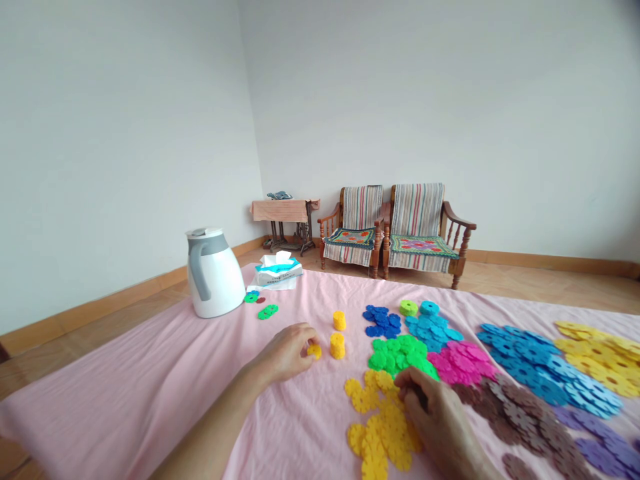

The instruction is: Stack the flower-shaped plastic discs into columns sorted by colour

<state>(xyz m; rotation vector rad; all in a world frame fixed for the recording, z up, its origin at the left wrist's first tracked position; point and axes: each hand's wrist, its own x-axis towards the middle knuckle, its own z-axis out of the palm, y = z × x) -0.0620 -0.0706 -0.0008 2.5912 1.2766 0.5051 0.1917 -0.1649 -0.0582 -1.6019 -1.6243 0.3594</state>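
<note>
My left hand [290, 350] is closed, thumb and fingers pinching a yellow snowflake disc [314, 351] at the tablecloth. Just right of it stand two short stacks of yellow discs, a nearer stack [337, 347] and a farther stack [339, 321]. My right hand [435, 413] rests at the right edge of a loose pile of yellow discs [383, 433]. Its fingers are curled together, and whatever is between them is hidden. Beyond that hand lie bright green discs [400, 355] and pink discs [463, 362].
Blue discs [383, 321], light blue discs [433, 331] and a small lime stack [409, 307] lie farther back. Brown discs [530, 417] and teal discs [520, 357] spread rightward. A white jug [223, 283] and tissue pack [279, 272] stand back left on the pink tablecloth [165, 380].
</note>
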